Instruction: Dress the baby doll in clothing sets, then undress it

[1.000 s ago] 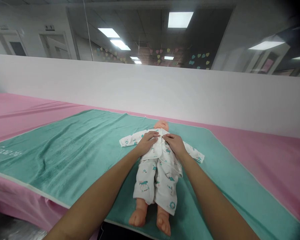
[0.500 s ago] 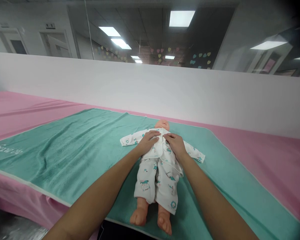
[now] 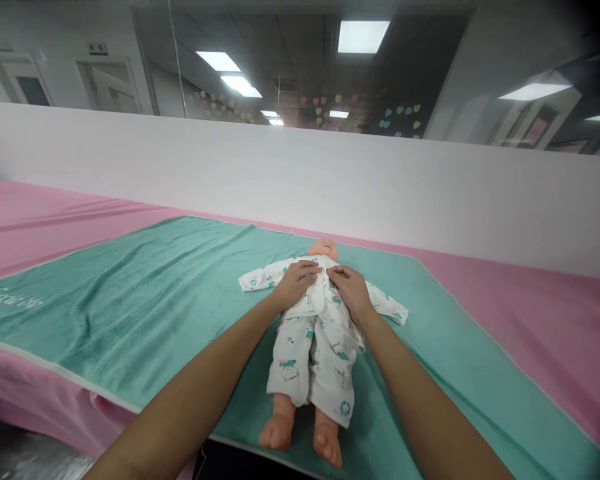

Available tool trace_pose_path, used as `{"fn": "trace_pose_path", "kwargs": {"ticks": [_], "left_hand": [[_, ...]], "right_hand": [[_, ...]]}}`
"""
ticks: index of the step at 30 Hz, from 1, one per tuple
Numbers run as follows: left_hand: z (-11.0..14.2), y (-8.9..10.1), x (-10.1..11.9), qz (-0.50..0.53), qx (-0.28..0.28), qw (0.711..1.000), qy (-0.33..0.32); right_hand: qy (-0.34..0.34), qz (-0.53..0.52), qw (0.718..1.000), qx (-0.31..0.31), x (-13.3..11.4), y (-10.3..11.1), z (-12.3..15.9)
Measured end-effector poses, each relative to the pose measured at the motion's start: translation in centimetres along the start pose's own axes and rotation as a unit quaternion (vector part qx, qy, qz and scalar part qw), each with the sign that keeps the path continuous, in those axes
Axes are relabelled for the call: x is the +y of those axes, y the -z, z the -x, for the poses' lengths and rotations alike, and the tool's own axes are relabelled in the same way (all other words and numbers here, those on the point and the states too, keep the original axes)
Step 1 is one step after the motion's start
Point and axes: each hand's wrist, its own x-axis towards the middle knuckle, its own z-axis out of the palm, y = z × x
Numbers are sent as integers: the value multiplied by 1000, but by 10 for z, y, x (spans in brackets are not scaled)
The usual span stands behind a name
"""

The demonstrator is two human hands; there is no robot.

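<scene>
A baby doll [image 3: 326, 249] lies on its back, feet toward me, dressed in a white printed pajama top [image 3: 313, 301] and matching pajama pants [image 3: 293, 360]. My left hand [image 3: 296, 283] rests on the upper chest of the top, fingers closed at the front edge near the neck. Opposite it, my right hand [image 3: 350, 287] pinches the other side of the front opening. The fingertips nearly meet at the top of the opening; any fastener between them is too small to make out. Both sleeves stretch outward, and the doll's bare feet stick out of the pants.
Beneath the doll a green towel [image 3: 145, 287] with white lettering is spread over a pink cover [image 3: 555, 313]. A low white wall [image 3: 280, 173] runs along the back, with glass [image 3: 290, 73] above it. The near edge of the surface drops off at lower left.
Both hands stay at the top of the pajama front, with only slight finger movement. The whole view has shifted very slightly; the doll lies as before.
</scene>
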Motion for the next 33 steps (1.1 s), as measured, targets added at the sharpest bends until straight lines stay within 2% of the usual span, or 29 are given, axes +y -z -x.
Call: {"fn": "trace_pose_path", "kwargs": {"ticks": [5, 10, 21, 27, 33], "left_hand": [[-1, 0, -1, -1, 1, 1000, -2], [-1, 0, 1, -1, 0, 1000, 4], [0, 1, 2, -25, -11, 1000, 0], [1, -3, -1, -39, 57, 997, -32], [1, -3, 1, -59, 56, 996, -32]], "right_hand": [[11, 40, 999, 2, 1, 3, -2], [15, 62, 998, -28, -1, 5, -3], [58, 138, 988, -33, 1, 2, -9], [60, 139, 988, -36, -3, 3, -4], [54, 125, 990, -36, -5, 4, -1]]}}
